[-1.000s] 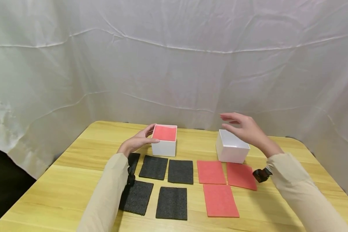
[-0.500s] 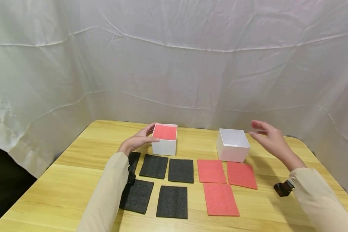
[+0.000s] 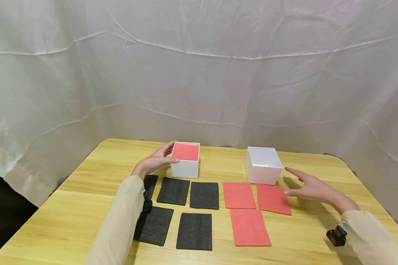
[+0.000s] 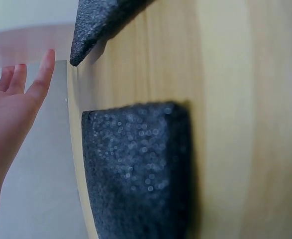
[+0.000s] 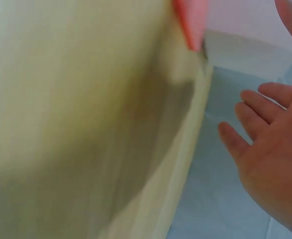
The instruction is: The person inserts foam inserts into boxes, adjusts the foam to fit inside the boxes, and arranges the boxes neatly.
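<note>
My left hand (image 3: 156, 161) rests with straight fingers against the left side of a white box (image 3: 185, 165) that has a red foam sheet (image 3: 185, 151) lying in it. The left wrist view shows that hand (image 4: 9, 104) flat, beside a black foam pad (image 4: 136, 169). My right hand (image 3: 310, 186) hovers open, palm down, just right of the red foam sheets (image 3: 273, 199) and below an empty white box (image 3: 263, 170). In the right wrist view its fingers (image 5: 257, 117) are spread and hold nothing.
Several black foam sheets (image 3: 194, 230) lie in front of the left box, three red sheets (image 3: 250, 227) in front of the right box, all on a wooden table (image 3: 69, 209). A white cloth backdrop (image 3: 199, 73) hangs behind. A small black device (image 3: 336, 235) sits at my right wrist.
My right hand has swung from above the empty white box out to the right and down toward the table beside the red sheets. The left hand has stayed on its box.
</note>
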